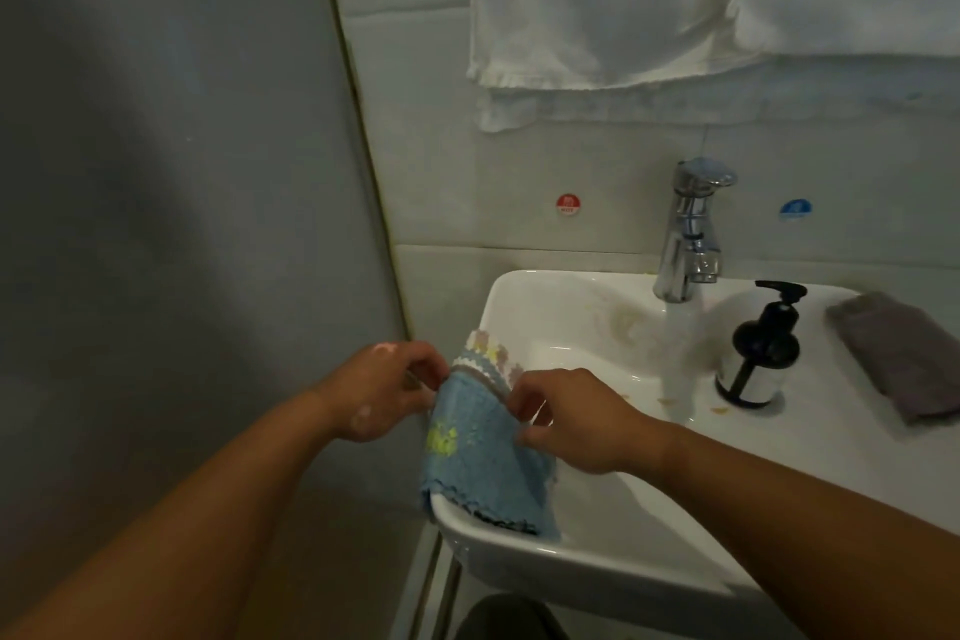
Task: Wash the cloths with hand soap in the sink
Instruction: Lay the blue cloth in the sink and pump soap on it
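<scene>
Here your left hand (382, 392) and right hand (569, 424) each pinch the blue cloth (475, 452) at its top edge, grip clamped on it, draped over the sink (524, 556) front-left rim. Faucet (688, 229) runs; soap bottle (761, 348) and grey cloth (904, 353) sit right of it.

This is a small bathroom in a home. A white sink (519, 307) is fixed to a tiled wall (519, 161), with a shiny tap (693, 229) running water into it, and a red sticker (568, 205) and a blue sticker (795, 209) sit on the tiles at either side of the tap. White towels (602, 0) hang above, a black soap pump bottle (758, 348) stands on the sink's edge, and a grey cloth (904, 353) lies beside it.
</scene>
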Available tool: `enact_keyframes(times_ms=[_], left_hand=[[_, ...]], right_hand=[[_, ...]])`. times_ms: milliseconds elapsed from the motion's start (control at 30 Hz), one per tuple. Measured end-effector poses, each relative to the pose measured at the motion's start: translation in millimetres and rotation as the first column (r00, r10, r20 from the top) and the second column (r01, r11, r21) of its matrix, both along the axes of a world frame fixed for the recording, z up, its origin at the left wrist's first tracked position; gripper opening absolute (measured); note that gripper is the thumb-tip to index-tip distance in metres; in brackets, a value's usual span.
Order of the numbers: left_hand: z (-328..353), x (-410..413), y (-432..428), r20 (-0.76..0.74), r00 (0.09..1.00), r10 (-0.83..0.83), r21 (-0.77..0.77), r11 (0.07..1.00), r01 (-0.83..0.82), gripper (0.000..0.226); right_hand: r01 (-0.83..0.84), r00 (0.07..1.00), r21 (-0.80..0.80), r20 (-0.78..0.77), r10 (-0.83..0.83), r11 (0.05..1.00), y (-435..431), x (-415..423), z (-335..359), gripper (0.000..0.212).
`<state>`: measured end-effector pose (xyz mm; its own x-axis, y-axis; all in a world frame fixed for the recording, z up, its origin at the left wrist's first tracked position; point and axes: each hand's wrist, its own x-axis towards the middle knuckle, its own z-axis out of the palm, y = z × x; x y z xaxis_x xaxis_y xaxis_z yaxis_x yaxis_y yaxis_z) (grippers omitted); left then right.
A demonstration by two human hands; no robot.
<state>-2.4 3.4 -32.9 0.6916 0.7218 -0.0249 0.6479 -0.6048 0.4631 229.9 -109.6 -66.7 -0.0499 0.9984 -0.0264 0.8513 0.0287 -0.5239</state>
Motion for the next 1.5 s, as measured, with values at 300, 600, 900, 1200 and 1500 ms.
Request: enact_keyframes(times_ms=[300, 600, 900, 1200, 1500], left_hand=[[-17.3, 2.0, 1.2, 0.033, 0.996, 0.088, 0.001, 0.996, -0.088, 0.016], [42.5, 0.9, -11.7, -0.038, 0.996, 0.086, 0.11, 0.991, -0.081, 0.013], [70.6, 82.9, -60.4, 0.005, 0.993, -0.119, -0.014, 0.993, 0.119, 0.004], [-30.5, 180.3, -66.0, -0.114, 0.974, -0.194, -0.213, 0.963, 0.167, 0.009], [-77.4, 195.2, -53.2, -0.168, 0.983, -0.073, -0.005, 0.997, 0.073, 0.02]], right_hand=[[0.05, 0.998, -0.037, -0.022, -0.051, 0.998, 3.4, -10.1, -2.9, 0.016], [0.005, 0.987, -0.001, -0.158, -0.005, 1.0, -17.9, 6.8, 28.5, 0.01], [0.107, 0.957, -0.037, -0.268, -0.113, 0.994, -88.2, 107.5, 56.3, 0.01], [0.251, 0.957, -0.398, -0.038, -0.289, 0.882, -116.0, 176.5, 12.0, 0.04], [0.358, 0.903, -0.26, 0.341, -0.262, 0.897, -96.2, 180.1, -27.3, 0.047]])
